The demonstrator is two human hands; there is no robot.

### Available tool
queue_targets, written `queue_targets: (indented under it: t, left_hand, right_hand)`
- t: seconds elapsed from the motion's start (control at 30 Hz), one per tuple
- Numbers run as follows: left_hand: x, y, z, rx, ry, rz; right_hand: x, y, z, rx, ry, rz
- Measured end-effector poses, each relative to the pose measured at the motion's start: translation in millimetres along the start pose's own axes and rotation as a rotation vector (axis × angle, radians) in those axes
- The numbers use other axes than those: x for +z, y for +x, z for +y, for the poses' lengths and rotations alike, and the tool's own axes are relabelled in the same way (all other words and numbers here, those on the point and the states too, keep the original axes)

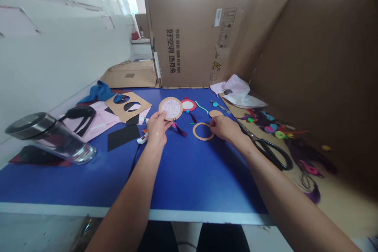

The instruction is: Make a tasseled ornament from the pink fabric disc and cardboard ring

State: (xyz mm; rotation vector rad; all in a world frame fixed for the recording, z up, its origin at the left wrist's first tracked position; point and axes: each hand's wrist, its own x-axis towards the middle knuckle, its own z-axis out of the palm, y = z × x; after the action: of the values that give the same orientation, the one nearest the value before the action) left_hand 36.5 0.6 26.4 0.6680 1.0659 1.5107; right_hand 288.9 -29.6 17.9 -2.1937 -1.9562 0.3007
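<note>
My left hand (158,126) grips a round cardboard-rimmed pendant (171,107) by its lower left edge. Its centre is pale with a thin line pattern, and a dark purple tassel (181,131) with a pink button hangs below. My right hand (226,127) is pinched on the right edge of a flat cardboard ring (195,134), low over the blue table (189,181). Just behind my right fingers lies a small cardboard disc (216,113). Behind the pendant rests a red-rimmed round piece (189,105), with a blue button and a tassel.
Scissors (268,149) lie right of my right forearm, near several colourful buttons (276,129) and tassels. At left stand or lie a glass bottle (65,141), a black card (123,137) and cardboard with round holes (134,100). Tall cardboard walls (197,47) enclose the back and right.
</note>
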Motion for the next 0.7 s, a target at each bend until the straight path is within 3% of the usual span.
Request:
queue_targets:
  t: [0.07, 0.17, 0.23, 0.4, 0.63, 0.7]
  left_hand:
    - [-0.2, 0.1, -0.5, 0.006, 0.000, -0.007]
    - [-0.9, 0.8, -1.4, 0.012, -0.005, -0.020]
    - [-1.2, 1.3, -1.6, 0.009, -0.004, -0.026]
    - [-1.9, 1.5, -0.5, 0.007, 0.006, -0.019]
    - [-0.6, -0.3, 0.7, 0.008, 0.005, -0.010]
    - [-0.1, -1.5, -0.4, 0.007, 0.001, -0.023]
  right_hand:
    - [-2.4, -11.1, 3.3, -0.146, 0.008, 0.011]
    - [-4.5, -26.8, 3.5, -0.478, 0.052, -0.006]
    - [-4.2, -33.9, 1.2, -0.561, 0.051, -0.035]
    - [-0.9, -50.1, -5.3, -0.557, 0.021, -0.085]
    - [0.4, -107.1, -10.3, -0.624, 0.056, -0.096]
    - [-0.4, -114.5, -9.0, -0.587, 0.103, -0.122]
